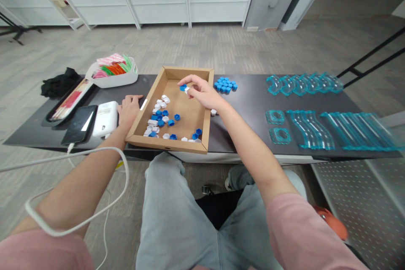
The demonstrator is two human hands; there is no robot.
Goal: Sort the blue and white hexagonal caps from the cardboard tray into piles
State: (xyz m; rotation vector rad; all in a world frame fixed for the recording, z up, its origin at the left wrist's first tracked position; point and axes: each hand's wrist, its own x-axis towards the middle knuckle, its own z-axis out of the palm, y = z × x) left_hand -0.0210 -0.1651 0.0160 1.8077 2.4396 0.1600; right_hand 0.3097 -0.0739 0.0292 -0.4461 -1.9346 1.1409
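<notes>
Right fingers (pixel 191 79) pinching a blue piece (pixel 182 87) and white piece (pixel 186 90), partly hidden, left fingers (pixel 129 100) on tabletop (pixel 248 103), grip unclear

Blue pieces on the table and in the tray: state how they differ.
The blue pieces on the table form one tight cluster; the blue ones in the tray are scattered. The table's cluster is all blue; the tray's blue ones lie among white pieces. Both look small.

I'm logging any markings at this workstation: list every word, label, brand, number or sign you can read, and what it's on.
No readable text anywhere.
White device: any print is too small to read.
White strip on the cardboard box: no characters can be made out.
Dark-screened device: glare, no legible text.
</notes>
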